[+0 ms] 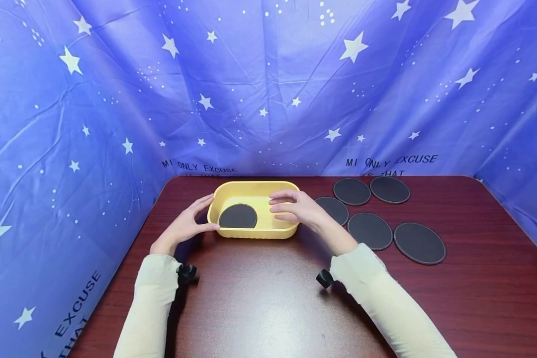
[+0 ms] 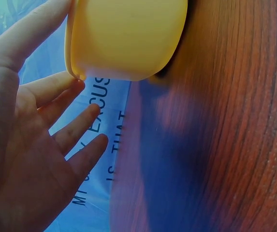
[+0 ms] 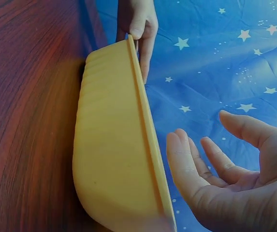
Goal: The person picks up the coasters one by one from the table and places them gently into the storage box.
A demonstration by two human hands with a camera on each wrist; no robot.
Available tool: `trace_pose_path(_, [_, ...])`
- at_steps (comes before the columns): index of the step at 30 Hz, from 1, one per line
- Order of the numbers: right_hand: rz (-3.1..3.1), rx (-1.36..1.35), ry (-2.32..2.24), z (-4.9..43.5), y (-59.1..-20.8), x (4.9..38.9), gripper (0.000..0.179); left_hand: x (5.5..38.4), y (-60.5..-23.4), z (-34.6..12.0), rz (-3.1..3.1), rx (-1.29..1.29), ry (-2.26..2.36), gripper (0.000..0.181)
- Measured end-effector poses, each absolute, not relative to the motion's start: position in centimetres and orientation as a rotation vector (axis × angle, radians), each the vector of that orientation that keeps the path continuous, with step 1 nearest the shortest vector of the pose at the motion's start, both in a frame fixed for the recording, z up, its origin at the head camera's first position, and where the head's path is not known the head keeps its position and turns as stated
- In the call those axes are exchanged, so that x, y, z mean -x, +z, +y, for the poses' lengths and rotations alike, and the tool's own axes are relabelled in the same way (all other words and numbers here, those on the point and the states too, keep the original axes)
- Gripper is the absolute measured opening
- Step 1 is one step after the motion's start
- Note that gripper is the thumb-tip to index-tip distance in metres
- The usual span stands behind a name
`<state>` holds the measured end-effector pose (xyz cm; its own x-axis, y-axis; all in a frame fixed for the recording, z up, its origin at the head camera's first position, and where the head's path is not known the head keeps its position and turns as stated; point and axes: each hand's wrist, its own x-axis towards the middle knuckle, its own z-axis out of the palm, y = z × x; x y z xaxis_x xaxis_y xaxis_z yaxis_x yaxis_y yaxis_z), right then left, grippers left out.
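A yellow oblong plastic basket (image 1: 275, 232) stands on the table. Inside its left half lies a round black coaster (image 1: 238, 217), the lower part hidden behind the near wall. My left hand (image 1: 183, 223) holds the basket's left end, thumb at the near corner and fingers at the far one. In the left wrist view, thumb and index finger span that yellow end while the other fingers spread free. Over the right end hovers my right hand (image 1: 297, 208), fingers loosely bent with nothing between them. The right wrist view shows these fingers (image 3: 182, 164) just above the rim.
Several more black coasters lie flat to the right, including one (image 1: 419, 242) nearest the front and one (image 1: 390, 190) at the back edge. The right forearm partly covers another coaster (image 1: 333, 210). Blue star-printed cloth (image 1: 268, 99) hangs behind the dark red wooden table (image 1: 250, 298).
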<state>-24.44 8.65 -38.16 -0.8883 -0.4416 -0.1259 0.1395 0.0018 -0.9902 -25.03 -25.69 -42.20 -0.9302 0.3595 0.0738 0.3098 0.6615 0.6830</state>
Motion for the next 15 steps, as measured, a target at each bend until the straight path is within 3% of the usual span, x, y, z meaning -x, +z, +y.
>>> trace_pose_path(15, [1.853,0.341,-2.007,13.1,-37.8,23.2,0.052,25.1,-42.4,-25.7,2.799,-0.565,1.138,0.089])
